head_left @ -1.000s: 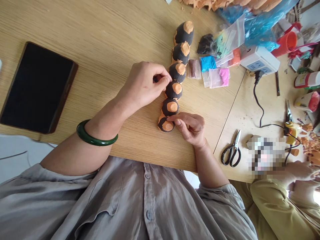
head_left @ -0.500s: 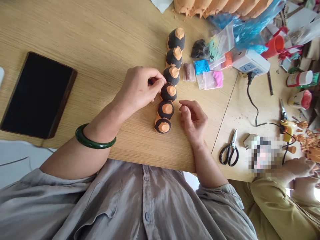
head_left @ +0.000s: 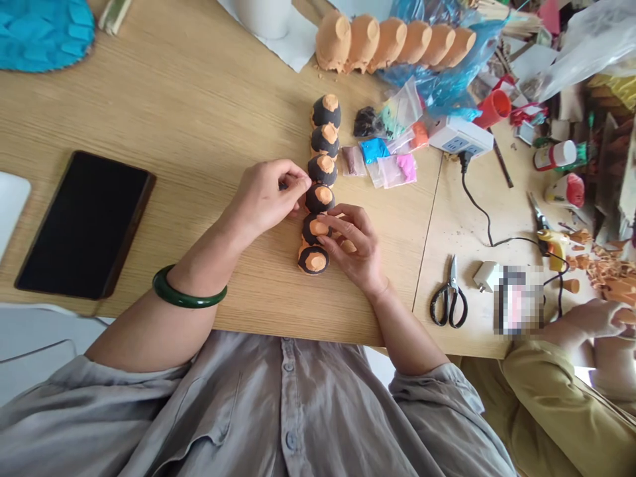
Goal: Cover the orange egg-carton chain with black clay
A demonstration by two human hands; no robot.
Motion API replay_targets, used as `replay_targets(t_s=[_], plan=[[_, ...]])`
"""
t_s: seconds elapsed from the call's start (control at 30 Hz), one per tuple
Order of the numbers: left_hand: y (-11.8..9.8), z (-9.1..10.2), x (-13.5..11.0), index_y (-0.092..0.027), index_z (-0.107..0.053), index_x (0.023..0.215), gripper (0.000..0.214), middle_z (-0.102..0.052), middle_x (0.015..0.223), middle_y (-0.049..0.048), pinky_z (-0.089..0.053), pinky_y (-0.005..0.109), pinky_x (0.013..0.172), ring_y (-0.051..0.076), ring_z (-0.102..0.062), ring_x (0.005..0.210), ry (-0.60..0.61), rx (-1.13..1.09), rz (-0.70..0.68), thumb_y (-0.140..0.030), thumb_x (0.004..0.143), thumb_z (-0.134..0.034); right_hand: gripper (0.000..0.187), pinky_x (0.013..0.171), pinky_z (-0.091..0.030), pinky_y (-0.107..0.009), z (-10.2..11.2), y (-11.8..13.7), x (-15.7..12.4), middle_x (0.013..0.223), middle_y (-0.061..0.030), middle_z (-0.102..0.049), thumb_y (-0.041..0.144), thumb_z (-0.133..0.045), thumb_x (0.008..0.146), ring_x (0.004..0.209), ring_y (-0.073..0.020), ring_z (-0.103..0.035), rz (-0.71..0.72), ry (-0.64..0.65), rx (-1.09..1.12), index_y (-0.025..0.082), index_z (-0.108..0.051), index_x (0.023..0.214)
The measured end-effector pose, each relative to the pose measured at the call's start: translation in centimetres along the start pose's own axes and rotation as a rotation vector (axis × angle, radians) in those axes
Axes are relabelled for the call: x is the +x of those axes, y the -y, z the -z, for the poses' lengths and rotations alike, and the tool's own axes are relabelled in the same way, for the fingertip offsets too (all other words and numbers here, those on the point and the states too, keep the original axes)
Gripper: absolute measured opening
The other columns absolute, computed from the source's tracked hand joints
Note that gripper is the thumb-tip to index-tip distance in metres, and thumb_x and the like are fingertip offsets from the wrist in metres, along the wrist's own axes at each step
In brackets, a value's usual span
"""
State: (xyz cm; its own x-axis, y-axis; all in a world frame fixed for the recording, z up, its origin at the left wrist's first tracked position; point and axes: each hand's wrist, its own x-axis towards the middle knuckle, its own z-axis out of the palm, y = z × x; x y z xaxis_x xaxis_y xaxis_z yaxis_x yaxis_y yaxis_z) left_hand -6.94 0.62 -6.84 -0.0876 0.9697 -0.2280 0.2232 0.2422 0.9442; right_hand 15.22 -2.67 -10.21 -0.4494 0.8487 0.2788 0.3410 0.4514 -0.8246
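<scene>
A row of joined, rounded orange clay lumps [head_left: 325, 171], banded in black with bare orange tops, runs away from me on the table. At its left side is my left hand [head_left: 268, 199], thumb and forefinger pinched together against the row near the third and fourth lumps. Something dark shows inside its curled fingers, too hidden to name. My right hand [head_left: 358, 248] reaches from the right, its thumb and fingers closed on the fifth lump close to the near end. A green bangle [head_left: 189, 298] circles my left forearm.
Small bags of coloured clay [head_left: 375, 151] lie right of the row, near a white power strip [head_left: 460, 136]. Behind stands a plain orange lump row [head_left: 390, 43]. Black-handled scissors [head_left: 450, 298] lie right; a tablet [head_left: 84, 225] lies left. A co-worker's hand [head_left: 596, 318] is far right.
My right hand has moved left from beside the row and taken hold of the fifth lump. My left hand keeps its pinch beside the row. The camera view has shifted.
</scene>
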Motion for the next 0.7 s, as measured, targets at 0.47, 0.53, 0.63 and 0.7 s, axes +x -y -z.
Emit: replay_targets(t_s=[0.47,0.53,0.63,0.7], plan=[[-1.2,-0.1,-0.4,-0.015,-0.071,0.067,0.049,-0.044,0.058,-0.0036,-0.017,0.015,0.037,0.002,-0.032,0.046,0.56,-0.401,0.324,-0.046,0.06,-0.108,0.041,0.081,-0.072,-0.031,0.9,-0.8,0.2,0.141,-0.007,-0.061,0.059,-0.082,0.094,0.104,-0.0165,-0.072,-0.227,-0.111,0.493,0.03,-0.077,0.123],[-1.4,-0.5,-0.4,-0.015,-0.071,0.069,0.054,-0.043,0.058,-0.005,-0.017,0.014,0.037,0.001,-0.03,0.047,0.57,-0.469,0.347,-0.046,0.052,-0.111,0.047,0.078,-0.072,-0.03,1.0,-0.7,0.2,0.144,-0.0077,-0.064,0.062,-0.078,0.096,0.103,-0.0168,-0.074,-0.229,-0.138,0.501,0.03,-0.074,0.131],[-1.4,-0.8,-0.5,-0.016,-0.069,0.07,0.052,-0.051,0.062,-0.0035,-0.021,0.015,0.038,0.001,-0.03,0.047,0.538,-0.533,0.301,-0.042,0.053,-0.111,0.059,0.082,-0.072,-0.032,1.1,-0.7,0.4,0.148,-0.01,-0.07,0.07,-0.067,0.101,0.109,-0.0198,-0.078,-0.329,-0.149,0.541,0.028,-0.068,0.144],[-1.5,-0.8,-0.6,-0.017,-0.07,0.073,0.046,-0.054,0.064,-0.0032,-0.022,0.017,0.039,0.001,-0.03,0.047,0.515,-0.532,0.256,-0.036,0.056,-0.109,0.061,0.091,-0.072,-0.035,1.2,-0.8,0.6,0.141,-0.0091,-0.077,0.072,-0.064,0.102,0.113,-0.021,-0.08,-0.399,-0.104,0.62,0.026,-0.068,0.142]])
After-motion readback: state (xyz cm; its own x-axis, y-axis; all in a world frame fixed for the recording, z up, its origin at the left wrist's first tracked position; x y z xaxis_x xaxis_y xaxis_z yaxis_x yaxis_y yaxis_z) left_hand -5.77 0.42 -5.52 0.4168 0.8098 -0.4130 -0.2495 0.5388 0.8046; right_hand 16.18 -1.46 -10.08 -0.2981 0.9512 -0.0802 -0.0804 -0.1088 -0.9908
